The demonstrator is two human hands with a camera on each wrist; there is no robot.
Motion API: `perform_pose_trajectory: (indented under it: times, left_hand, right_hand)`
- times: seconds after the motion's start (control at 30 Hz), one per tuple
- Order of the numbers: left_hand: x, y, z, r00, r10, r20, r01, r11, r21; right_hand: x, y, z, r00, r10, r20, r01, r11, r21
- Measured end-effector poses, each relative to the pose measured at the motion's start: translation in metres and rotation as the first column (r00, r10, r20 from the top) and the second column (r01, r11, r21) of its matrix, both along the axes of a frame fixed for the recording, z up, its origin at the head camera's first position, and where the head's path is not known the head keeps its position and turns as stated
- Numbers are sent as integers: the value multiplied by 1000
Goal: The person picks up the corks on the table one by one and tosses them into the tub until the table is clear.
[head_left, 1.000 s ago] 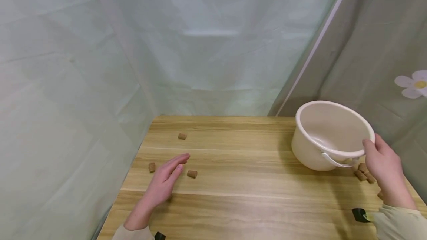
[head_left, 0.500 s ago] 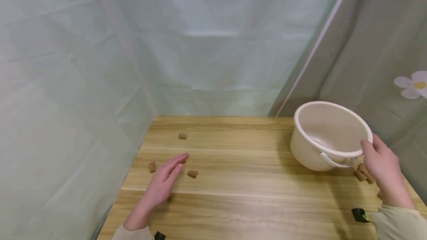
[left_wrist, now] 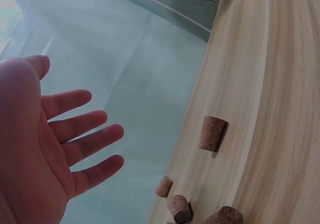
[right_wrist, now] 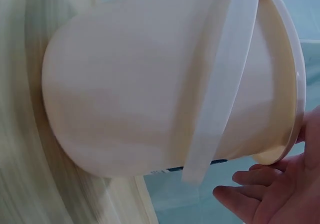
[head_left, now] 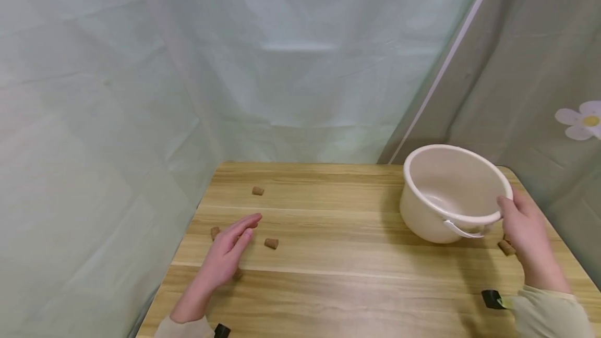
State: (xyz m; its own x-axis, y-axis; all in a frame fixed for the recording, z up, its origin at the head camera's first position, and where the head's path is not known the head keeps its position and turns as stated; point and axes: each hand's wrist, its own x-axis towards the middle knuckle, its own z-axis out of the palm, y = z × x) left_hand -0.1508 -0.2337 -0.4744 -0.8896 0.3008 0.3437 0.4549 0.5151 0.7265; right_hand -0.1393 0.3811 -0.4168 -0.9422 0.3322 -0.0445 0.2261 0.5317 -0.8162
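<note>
A cream plastic bucket [head_left: 424, 218] with a white handle [right_wrist: 222, 92] is at the right of the table in the head view. Its mouth leans toward me, and no contents show inside. My right hand [head_left: 528, 228] grips the near right rim, thumb over the edge and fingers outside. Whether the base touches the table I cannot tell. My left hand [head_left: 227, 249] hovers over the left side with its fingers extended and nothing in them. Close to it are one cork [head_left: 271, 243] to its right, another cork [head_left: 215, 232] partly behind it, and a farther cork [head_left: 257, 191].
More corks, one of them a cork [head_left: 506, 247], lie beside the right hand, partly hidden by it. The wooden table [head_left: 338, 296] meets a pale curtain [head_left: 305, 67] at its back edge. A grey curtain [head_left: 516, 67] hangs on the right.
My right hand has carried the bucket a little to the left, covering some of the corks beside it. My left hand has shifted slightly left, now overlapping the leftmost cork.
</note>
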Motion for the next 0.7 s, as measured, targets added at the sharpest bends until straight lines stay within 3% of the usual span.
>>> perform_pose_trajectory:
  times: [0.1,0.23,0.7]
  left_hand:
    - [1,-2,1,1000,-2,4,2,1000,4]
    - [4,-5,0,1000,2,-1,-2,1000,4]
    - [11,-13,-5,1000,28,-7,-28,1000,-9]
  right_hand:
    - [-4,-7,1,1000,-10,19,11,999,-50]
    - [-8,-18,2,999,-6,33,8,999,-49]
    - [-11,-55,-6,999,34,-38,-31,996,80]
